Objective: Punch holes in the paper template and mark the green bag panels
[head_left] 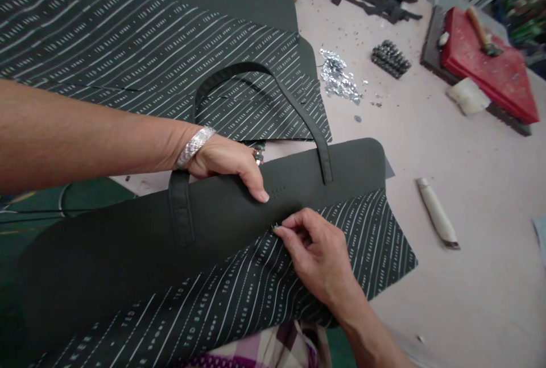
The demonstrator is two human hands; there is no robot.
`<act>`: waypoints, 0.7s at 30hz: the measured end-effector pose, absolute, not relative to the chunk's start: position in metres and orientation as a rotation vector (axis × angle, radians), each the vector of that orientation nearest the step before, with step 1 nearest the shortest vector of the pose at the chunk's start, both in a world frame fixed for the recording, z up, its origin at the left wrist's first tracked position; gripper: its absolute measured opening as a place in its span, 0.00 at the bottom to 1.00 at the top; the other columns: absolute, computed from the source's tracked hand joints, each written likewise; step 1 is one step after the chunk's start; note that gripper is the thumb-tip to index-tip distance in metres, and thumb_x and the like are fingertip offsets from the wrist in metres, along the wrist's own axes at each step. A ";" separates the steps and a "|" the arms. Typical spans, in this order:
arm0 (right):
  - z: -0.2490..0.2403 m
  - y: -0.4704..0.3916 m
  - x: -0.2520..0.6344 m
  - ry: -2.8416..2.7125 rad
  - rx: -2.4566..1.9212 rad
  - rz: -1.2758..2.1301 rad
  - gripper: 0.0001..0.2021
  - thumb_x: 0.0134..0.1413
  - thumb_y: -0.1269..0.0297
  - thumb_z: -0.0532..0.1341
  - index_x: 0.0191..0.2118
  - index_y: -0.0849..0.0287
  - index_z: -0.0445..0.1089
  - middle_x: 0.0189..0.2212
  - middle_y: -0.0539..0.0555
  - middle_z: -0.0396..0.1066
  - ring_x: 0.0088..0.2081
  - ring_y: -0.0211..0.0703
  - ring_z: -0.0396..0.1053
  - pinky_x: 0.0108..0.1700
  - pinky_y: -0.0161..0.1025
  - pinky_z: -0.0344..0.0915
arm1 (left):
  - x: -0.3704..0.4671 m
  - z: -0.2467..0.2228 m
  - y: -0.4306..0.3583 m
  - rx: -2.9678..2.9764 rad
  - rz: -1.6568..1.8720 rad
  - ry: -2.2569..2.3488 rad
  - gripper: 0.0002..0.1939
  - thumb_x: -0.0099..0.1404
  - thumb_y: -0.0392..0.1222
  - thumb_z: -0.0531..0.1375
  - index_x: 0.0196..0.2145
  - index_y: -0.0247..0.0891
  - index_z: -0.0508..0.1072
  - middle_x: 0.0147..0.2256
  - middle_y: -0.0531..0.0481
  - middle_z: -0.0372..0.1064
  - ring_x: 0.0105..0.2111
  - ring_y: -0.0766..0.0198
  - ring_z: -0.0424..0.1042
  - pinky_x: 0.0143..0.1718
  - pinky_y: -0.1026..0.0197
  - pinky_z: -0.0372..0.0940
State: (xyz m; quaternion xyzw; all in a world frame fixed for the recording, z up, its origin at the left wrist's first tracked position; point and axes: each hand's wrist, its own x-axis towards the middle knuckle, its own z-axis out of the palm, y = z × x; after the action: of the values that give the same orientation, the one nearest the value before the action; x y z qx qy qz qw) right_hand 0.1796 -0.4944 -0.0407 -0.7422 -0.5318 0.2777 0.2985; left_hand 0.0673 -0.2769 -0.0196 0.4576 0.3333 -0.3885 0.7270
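Right fingers (286, 230) pinched narrow on a small metal stud (276, 228) at the lower edge of the dark band (239, 209). Left hand (226, 160) pressing flat, thumb down on the band. Best done, by the look of it, with the band pinned taut and the stud kept square to the edge. Bag panel (256, 277) lying flat on the bench (469, 197), long axis left to right, handle (256, 72) pointing away from the body.

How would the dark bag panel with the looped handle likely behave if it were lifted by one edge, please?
The bag panel lies flat yet bends over the table edge, so it would probably flop. It looks thin, so probably light. The looped handle holds its arch, suggesting more stiffness there.
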 end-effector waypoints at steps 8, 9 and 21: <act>-0.041 -0.490 0.182 -1.341 -2.003 0.757 0.09 0.55 0.66 0.64 0.26 0.56 0.64 0.21 0.45 0.66 0.22 0.32 0.62 0.27 0.31 0.59 | 0.068 -0.020 -0.282 1.038 -0.810 0.714 0.13 0.45 0.43 0.67 0.29 0.34 0.77 0.27 0.42 0.76 0.30 0.51 0.76 0.32 0.56 0.72; -0.042 -0.489 0.183 -1.325 -1.994 0.774 0.09 0.54 0.66 0.64 0.26 0.56 0.65 0.21 0.45 0.67 0.22 0.32 0.62 0.27 0.31 0.60 | 0.069 -0.018 -0.282 1.057 -0.819 0.721 0.13 0.45 0.44 0.67 0.28 0.34 0.77 0.26 0.42 0.76 0.30 0.51 0.76 0.32 0.56 0.72; -0.041 -0.490 0.181 -1.222 -1.999 0.831 0.10 0.54 0.63 0.65 0.25 0.57 0.65 0.20 0.45 0.67 0.20 0.31 0.62 0.24 0.30 0.59 | 0.069 -0.019 -0.279 1.045 -0.815 0.736 0.13 0.43 0.44 0.67 0.28 0.36 0.78 0.25 0.43 0.76 0.29 0.48 0.76 0.34 0.51 0.74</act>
State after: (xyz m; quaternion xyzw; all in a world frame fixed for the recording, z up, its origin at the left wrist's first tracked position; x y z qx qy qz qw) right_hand 0.1813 -0.4895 -0.0407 -0.7613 -0.4653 0.3166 0.3219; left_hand 0.0691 -0.2788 -0.0186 0.4737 0.3336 -0.3695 0.7264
